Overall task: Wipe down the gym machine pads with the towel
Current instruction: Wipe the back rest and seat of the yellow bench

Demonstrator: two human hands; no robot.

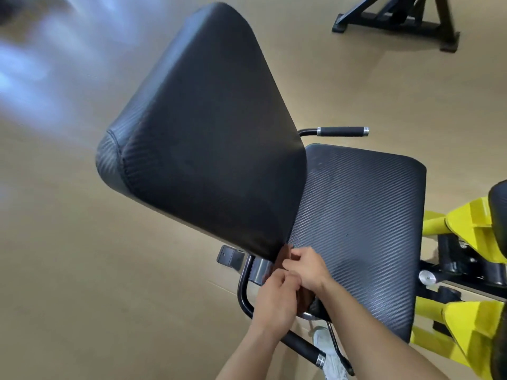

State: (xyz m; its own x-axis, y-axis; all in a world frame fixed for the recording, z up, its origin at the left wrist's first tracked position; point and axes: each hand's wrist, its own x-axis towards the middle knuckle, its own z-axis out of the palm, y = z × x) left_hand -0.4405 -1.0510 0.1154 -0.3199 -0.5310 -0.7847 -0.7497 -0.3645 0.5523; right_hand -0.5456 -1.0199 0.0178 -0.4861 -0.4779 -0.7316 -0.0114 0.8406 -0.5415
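Note:
The black textured back pad (pixel 208 138) stands tilted, and the black seat pad (pixel 356 229) lies flat to its right. Both my hands meet at the near corner where the two pads join. My left hand (pixel 274 297) and my right hand (pixel 304 270) have their fingers closed on a small dark brownish towel (pixel 286 257). The towel is bunched between them and mostly hidden. It touches the back pad's lower edge.
A black side handle (pixel 341 131) sticks out behind the seat, and another handle bar (pixel 301 345) runs under my forearms. The yellow machine frame (pixel 466 325) lies to the right. A black rack base (pixel 397 23) stands on the tan floor at the far right. A white shoe (pixel 326 344) shows below.

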